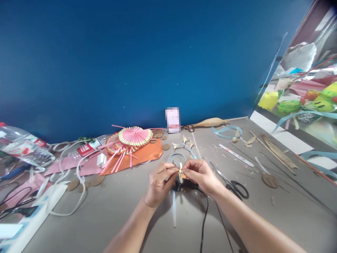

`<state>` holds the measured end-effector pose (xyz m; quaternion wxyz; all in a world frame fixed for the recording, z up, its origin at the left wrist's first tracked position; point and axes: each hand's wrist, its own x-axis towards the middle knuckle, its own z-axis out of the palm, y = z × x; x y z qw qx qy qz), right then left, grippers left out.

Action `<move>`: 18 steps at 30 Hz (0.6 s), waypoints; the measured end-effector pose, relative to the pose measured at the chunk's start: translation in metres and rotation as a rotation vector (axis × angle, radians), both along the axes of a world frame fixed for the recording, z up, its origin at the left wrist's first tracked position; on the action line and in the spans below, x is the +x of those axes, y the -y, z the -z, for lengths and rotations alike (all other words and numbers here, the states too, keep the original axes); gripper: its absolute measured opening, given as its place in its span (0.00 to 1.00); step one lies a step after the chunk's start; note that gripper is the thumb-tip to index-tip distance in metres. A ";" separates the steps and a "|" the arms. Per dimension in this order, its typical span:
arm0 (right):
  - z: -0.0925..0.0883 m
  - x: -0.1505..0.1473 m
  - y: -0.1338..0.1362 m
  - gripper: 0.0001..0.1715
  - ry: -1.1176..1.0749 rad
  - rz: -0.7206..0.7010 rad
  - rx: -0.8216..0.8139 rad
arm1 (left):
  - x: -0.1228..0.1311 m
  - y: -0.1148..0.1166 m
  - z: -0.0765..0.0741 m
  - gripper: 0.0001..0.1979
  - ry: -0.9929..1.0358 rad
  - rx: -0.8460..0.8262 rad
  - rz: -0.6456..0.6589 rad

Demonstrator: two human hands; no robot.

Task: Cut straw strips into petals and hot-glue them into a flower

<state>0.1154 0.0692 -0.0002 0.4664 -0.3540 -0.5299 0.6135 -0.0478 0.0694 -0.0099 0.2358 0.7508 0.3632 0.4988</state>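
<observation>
My left hand (162,181) and my right hand (201,175) meet at the middle of the table, both with fingers pinched. Between their fingertips is a small pale flower-like piece (180,173), apparently of dried husk. Just below sits a black and orange glue gun (184,185), partly hidden by the hands, with a clear glue stick (174,211) jutting toward me. Behind the hands lies a light-blue wrapped ring (177,155), near several pale husk flowers (186,141). Scissors (235,188) with black handles lie right of my right hand.
Pink paper fans (135,136) rest on orange paper (150,151) at left. Plastic bottles (26,146), white cable (81,168) and a power strip (39,218) are farther left. Right are a white marked strip (236,155), a cork disc (270,181) and dried husks (279,151). A blue wall (158,63) stands behind.
</observation>
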 end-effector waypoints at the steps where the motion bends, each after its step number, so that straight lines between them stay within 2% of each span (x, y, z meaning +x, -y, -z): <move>1: 0.001 0.000 0.000 0.06 -0.054 -0.023 -0.052 | 0.000 -0.001 0.002 0.08 0.007 0.027 0.009; 5: 0.004 -0.003 0.000 0.08 -0.226 -0.105 -0.257 | -0.001 -0.002 0.008 0.09 0.011 0.107 0.055; 9: 0.002 0.001 -0.003 0.07 -0.253 -0.100 -0.284 | 0.000 -0.002 0.009 0.06 0.049 0.023 0.031; 11: -0.002 0.010 -0.009 0.08 -0.254 0.038 -0.216 | 0.001 -0.004 0.008 0.04 0.104 -0.060 -0.038; 14: -0.006 0.033 -0.024 0.10 -0.156 0.418 -0.045 | 0.001 -0.008 0.009 0.06 0.259 -0.207 -0.153; 16: -0.006 0.047 -0.034 0.10 0.092 0.625 0.080 | 0.001 -0.012 0.012 0.08 0.381 -0.306 -0.198; 18: -0.002 0.055 -0.039 0.08 0.448 0.643 0.184 | 0.002 -0.014 0.015 0.10 0.488 -0.389 -0.218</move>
